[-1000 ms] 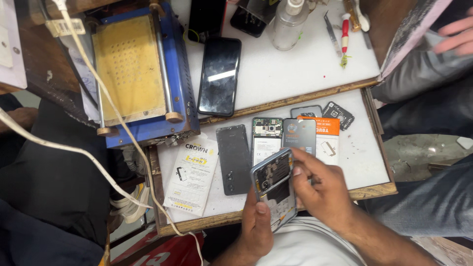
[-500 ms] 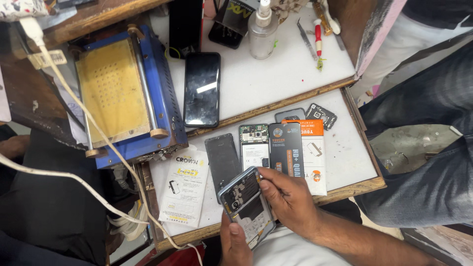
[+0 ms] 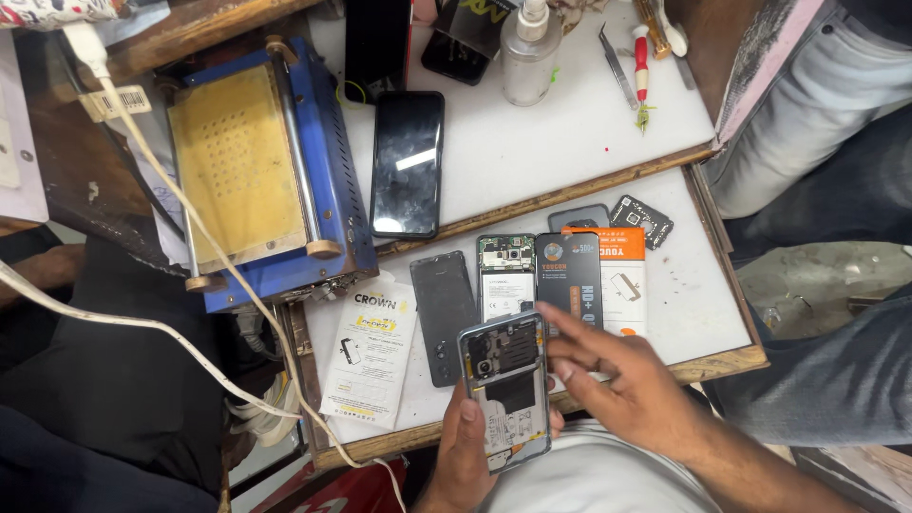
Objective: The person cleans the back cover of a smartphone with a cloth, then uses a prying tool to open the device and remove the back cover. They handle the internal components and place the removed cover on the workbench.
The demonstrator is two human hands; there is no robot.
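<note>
- The pull-out white tray (image 3: 703, 294), rimmed in worn wood, juts from under a higher white tabletop (image 3: 570, 142); bare concrete floor shows beyond its right edge.
- On the tabletop above the tray lie a glossy black smartphone (image 3: 408, 163), a clear plastic pump bottle (image 3: 528, 59), steel tweezers (image 3: 616, 65) and a red-handled screwdriver (image 3: 642, 59); left of them stands a blue metal separator machine (image 3: 261, 171) with a perforated yellow plate.
- On the tray lie a white printed packet (image 3: 370, 353), a matte grey back cover (image 3: 443, 315), an opened phone body (image 3: 504, 275), a dark battery (image 3: 568, 275) on its orange-and-white card, and a small black shield part (image 3: 641, 219).
- The opened phone (image 3: 507, 388), back cover off, circuit board and flat cable exposed, is at the tray's near edge, tilted.
- The left hand (image 3: 467, 454) grips it from below, thumb pressed on its left rim.
- The right hand (image 3: 622, 380) hovers just right of it, fingers loosely spread, fingertips at its upper right corner; whether they touch is unclear.
</note>
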